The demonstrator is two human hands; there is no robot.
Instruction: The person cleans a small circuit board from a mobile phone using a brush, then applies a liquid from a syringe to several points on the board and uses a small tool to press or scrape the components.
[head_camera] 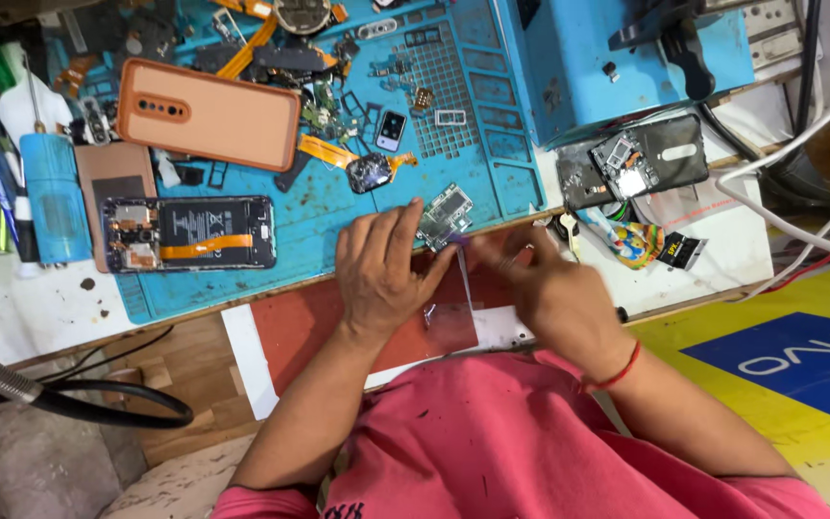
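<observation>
1. Head view: left hand [381,274] lies palm down on the red sheet [324,332] at the worktop [60,308] edge, fingers [405,226] stretched fwd and only slightly spread, not clenched. Fingertips touch the near edge of a small circuit board [446,215], pressing it down rather than gripping it.
2. Right hand [554,288] sits just beside the left, blurred. Its fingers [501,252] are bunched toward the thumb, pinched near the top of a thin clear strip [463,279] that runs down betw. the two hands; can't tell for sure if they actually clamp it. Red thread band on the right wrist.
3. Circuit board: at the near edge of the blue work mat [492,163], tilted, just ahead of both hands, where mat meets red sheet.
4. Further out, left: opened phone [189,234] w/ battery and orange flex showing, flat on the mat; above it an orange phone case [208,113], back up.
5. Mat centre: loose small parts, orange flex cables, a small camera module [391,130].
6. Right: dark phone back w/ exposed board [641,159] under a blue machine [626,58]; white cables [799,207] cross the worktop; colourful packet [641,240] near the right hand.
7. Near edge: pink shirt [492,442] fills the bottom.
</observation>
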